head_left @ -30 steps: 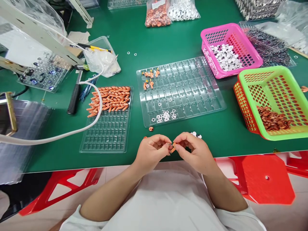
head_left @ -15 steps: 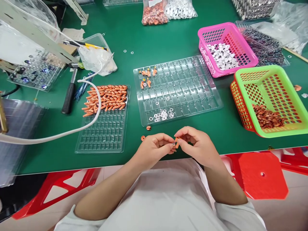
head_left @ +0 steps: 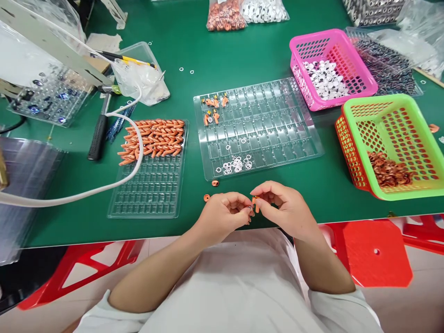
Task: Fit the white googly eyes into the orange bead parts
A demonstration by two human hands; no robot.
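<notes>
Near the table's front edge, my left hand [head_left: 224,213] pinches a small ring-like part [head_left: 249,207] whose exact kind I cannot make out. Right beside it, my right hand [head_left: 282,208] holds a small orange part [head_left: 256,206] between thumb and fingers; the two parts meet or nearly meet. Two round orange pieces with holes [head_left: 207,197] lie on the table by my left hand. Beyond my hands is a clear compartment tray [head_left: 263,125], holding a few orange assemblies [head_left: 215,102] at its upper left and several white rings [head_left: 237,164] at its lower left.
At left, a smaller clear tray [head_left: 147,194] bears rows of orange parts [head_left: 156,136], crossed by a white cord [head_left: 114,185]. A hammer [head_left: 99,132] lies beyond. To the right stand a pink basket [head_left: 373,88] of white pieces and a green basket [head_left: 430,148] of copper-coloured pieces.
The view has shifted slightly. Both hands stay close together, and the orange part in my right hand sits a little farther from the left fingertips.
</notes>
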